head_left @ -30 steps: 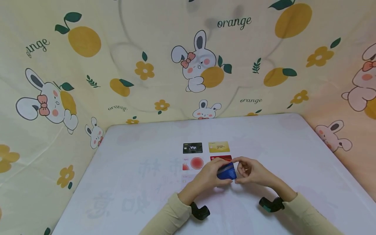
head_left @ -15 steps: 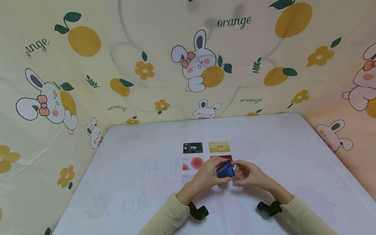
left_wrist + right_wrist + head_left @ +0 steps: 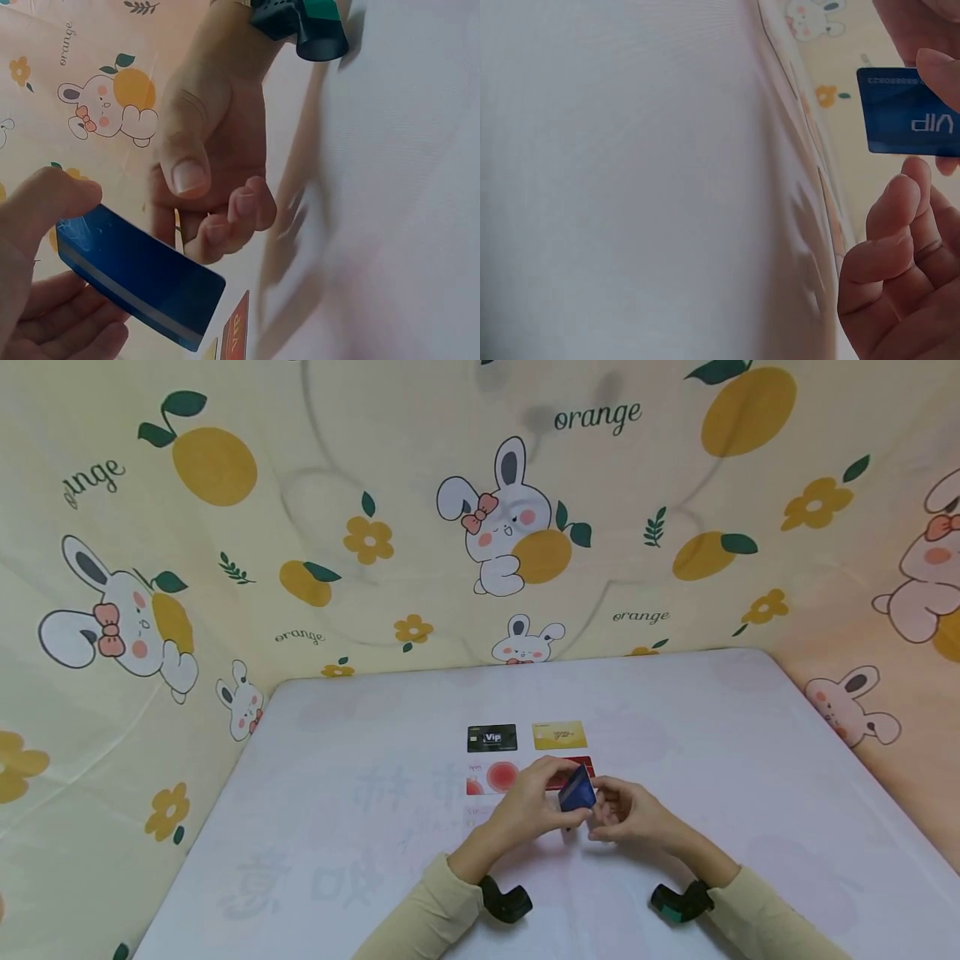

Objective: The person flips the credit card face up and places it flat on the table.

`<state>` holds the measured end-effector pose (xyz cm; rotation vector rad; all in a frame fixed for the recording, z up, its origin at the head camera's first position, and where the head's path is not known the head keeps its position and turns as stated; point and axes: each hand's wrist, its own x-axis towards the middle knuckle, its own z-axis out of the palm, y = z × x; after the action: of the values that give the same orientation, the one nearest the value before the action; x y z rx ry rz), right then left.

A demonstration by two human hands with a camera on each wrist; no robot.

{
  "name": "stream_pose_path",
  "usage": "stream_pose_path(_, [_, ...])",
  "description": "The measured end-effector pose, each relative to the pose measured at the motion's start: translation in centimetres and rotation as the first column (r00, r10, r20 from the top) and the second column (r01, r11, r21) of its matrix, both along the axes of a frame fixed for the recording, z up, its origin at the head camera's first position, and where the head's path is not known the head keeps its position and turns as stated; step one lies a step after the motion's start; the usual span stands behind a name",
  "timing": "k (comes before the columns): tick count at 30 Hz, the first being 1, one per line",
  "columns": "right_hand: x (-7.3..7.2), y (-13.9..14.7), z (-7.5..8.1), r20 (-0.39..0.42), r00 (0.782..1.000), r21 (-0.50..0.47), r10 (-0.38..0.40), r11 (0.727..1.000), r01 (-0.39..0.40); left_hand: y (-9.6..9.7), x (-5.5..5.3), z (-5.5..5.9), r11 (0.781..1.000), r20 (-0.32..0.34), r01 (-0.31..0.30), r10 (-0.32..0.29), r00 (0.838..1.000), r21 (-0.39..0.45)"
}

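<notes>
My left hand [image 3: 528,802] pinches a blue card [image 3: 577,790] between thumb and fingers, above the table. A grey stripe crosses the side of the blue card [image 3: 142,277] seen in the left wrist view; reversed-looking "VIP" lettering marks the face of the card [image 3: 911,112] in the right wrist view. Close by on the right is my right hand [image 3: 637,814], its fingers loosely bent. A small gap separates those fingers from the card in the right wrist view, where the right hand [image 3: 900,270] holds nothing. Beneath the left hand, a red card [image 3: 584,764] is partly covered.
A black Vip card [image 3: 492,738], a gold card [image 3: 559,735] and a white card with a red circle [image 3: 492,777] lie on the white table [image 3: 360,727]. A pale card [image 3: 476,815] is half hidden by the left hand. A printed cloth [image 3: 420,460] rises behind.
The blue card has tilted and turned in the left hand, so it looks narrower. My right hand has come off the card's edge and shifted slightly left and down.
</notes>
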<state>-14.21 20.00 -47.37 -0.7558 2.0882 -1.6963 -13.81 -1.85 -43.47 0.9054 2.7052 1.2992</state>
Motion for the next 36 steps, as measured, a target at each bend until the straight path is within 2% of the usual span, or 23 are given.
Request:
stream_pose_path(6, [0.03,-0.39,-0.14,0.004,1.000,-0.012,0.004,1.000,-0.004,0.11,0.00,0.16,0.997,0.028,0.006,-0.008,1.000,0.074])
stream_pose_path(11, [0.03,-0.69,-0.55,0.000,0.999,-0.030,0.034,0.999,-0.034,0.22,0.09,0.14,0.984,0.070,0.017,-0.030,0.997,0.179])
stream_pose_path(14, [-0.02,-0.77,-0.80,0.003,0.999,-0.049,0.054,0.997,-0.054,0.26,0.13,0.18,0.978,0.072,0.021,-0.037,0.997,0.209])
stream_pose_path(25, [-0.02,-0.82,-0.82,0.020,0.997,-0.062,0.077,0.995,-0.076,0.31,0.39,0.63,0.968,0.082,0.026,-0.047,0.995,0.249])
stream_pose_path(32, [0.17,-0.83,-0.52,-0.002,0.999,-0.035,0.032,0.999,-0.032,0.31,0.37,0.61,0.953,0.103,0.034,-0.068,0.992,0.301])
stream_pose_path(36, [0.20,-0.77,-0.46,0.006,0.999,-0.028,0.031,0.999,-0.031,0.27,0.37,0.64,0.957,0.097,0.043,-0.074,0.993,0.288])
